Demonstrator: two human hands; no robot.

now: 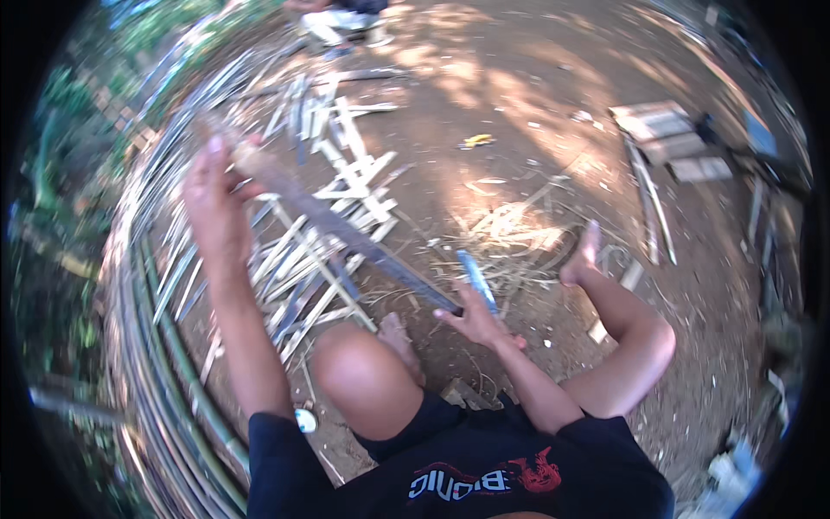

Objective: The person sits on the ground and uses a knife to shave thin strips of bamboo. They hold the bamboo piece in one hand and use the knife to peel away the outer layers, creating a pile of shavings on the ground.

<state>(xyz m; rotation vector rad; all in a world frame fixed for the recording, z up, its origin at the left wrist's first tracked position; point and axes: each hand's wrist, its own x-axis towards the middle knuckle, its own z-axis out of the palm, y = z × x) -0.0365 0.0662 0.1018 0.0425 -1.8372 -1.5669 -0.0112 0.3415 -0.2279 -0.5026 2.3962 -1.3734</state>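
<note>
Gripping upper end of 1 long, dark, flat strip [346, 232] with left hand [214, 201] at 10 o'clock, fingers wrapped on it; a bit blurred. Touching lower end, just off centre, with right hand [480, 322] between 4 and 5 o'clock; fingers partly extended, can't tell if clamped. Just beside right hand: narrow, smooth blue piece [473, 273]. Below strip, toward 10 o'clock: criss-cross heap of pale, straight slats [350, 130]. At 2 o'clock: thin, stringy shavings [506, 227]. At 8 o'clock: long, round green poles [192, 387].
</note>
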